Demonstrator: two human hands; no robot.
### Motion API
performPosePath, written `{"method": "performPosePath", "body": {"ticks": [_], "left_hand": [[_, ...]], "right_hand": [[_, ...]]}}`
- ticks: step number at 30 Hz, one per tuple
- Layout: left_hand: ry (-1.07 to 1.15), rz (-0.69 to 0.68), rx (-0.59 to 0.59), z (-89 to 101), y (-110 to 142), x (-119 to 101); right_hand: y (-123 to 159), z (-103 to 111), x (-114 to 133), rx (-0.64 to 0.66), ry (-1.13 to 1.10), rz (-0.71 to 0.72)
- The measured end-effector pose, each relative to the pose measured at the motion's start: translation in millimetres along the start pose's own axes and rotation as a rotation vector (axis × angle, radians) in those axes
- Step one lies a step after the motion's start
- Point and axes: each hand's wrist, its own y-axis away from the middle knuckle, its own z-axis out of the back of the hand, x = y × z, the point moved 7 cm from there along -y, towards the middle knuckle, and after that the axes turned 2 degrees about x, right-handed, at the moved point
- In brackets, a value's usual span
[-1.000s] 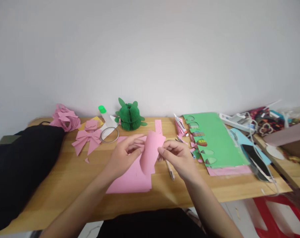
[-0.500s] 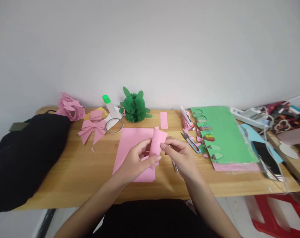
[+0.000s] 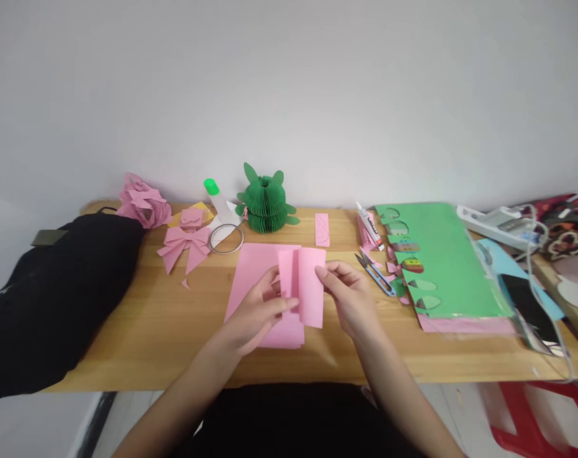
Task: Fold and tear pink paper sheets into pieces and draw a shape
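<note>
Between my two hands is a folded sheet of pink paper (image 3: 312, 286), held upright with its two flaps partly apart. My left hand (image 3: 260, 308) grips the left flap, thumb in front and fingers behind. The right flap's outer edge is pinched by my right hand (image 3: 349, 292). Under them, flat on the table, lies a stack of pink paper (image 3: 255, 261), partly covered by my left hand. Thread snips (image 3: 375, 273) with blue handles rest just right of my right hand.
Along the wall stand a green paper honeycomb figure (image 3: 266, 203) and a glue stick (image 3: 217, 197). A pink paper bow (image 3: 186, 245) lies left, near a black bag (image 3: 79, 292). Rightward are a glue tube (image 3: 369, 226), a green sheet (image 3: 454, 261) and a phone (image 3: 528, 308).
The pink paper, rolled over and tilted before, is now upright with its flaps spread apart. My right hand has shifted slightly along its edge. The view has turned a little left.
</note>
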Motion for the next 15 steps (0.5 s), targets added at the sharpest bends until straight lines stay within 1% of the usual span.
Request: {"method": "performPosePath", "body": {"ticks": [2, 3, 5, 6, 8, 9, 10, 11, 12, 13, 14, 15], "left_hand": [[0.03, 0.03, -0.08, 16.6, 1, 6], [-0.001, 0.032, -0.13, 26.5, 1, 8], [-0.171, 0.005, -0.233, 46.3, 1, 10], [-0.302, -0.04, -0.287, 55.0, 1, 8], [-0.624, -0.205, -0.416, 66.9, 2, -4], [-0.81, -0.313, -0.484, 68.3, 4, -13], [-1.006, -0.421, -0.536, 65.8, 6, -20], [-1.209, -0.515, -0.554, 59.7, 7, -25], [-1.414, -0.578, -0.527, 51.6, 5, -26], [-1.597, -0.607, -0.461, 43.7, 1, -22], [-1.741, -0.608, -0.378, 37.7, -3, -16], [-1.839, -0.593, -0.302, 34.1, -7, -10]], "right_hand": [[-7, 7, -12, -0.03, -0.009, -0.11], [-11, 9, -17, -0.033, 0.004, -0.156], [-19, 11, -27, -0.01, 0.069, -0.213], [-23, 11, -30, 0.007, 0.117, -0.222], [-29, 9, -36, 0.029, 0.226, -0.212], [-32, 8, -38, 0.029, 0.277, -0.205], [-34, 7, -40, 0.025, 0.319, -0.201], [-36, 7, -43, 0.02, 0.349, -0.202], [-37, 6, -46, 0.016, 0.368, -0.208], [-38, 7, -49, 0.013, 0.381, -0.221], [-39, 7, -52, 0.012, 0.391, -0.234], [-39, 8, -55, 0.008, 0.402, -0.243]]}}
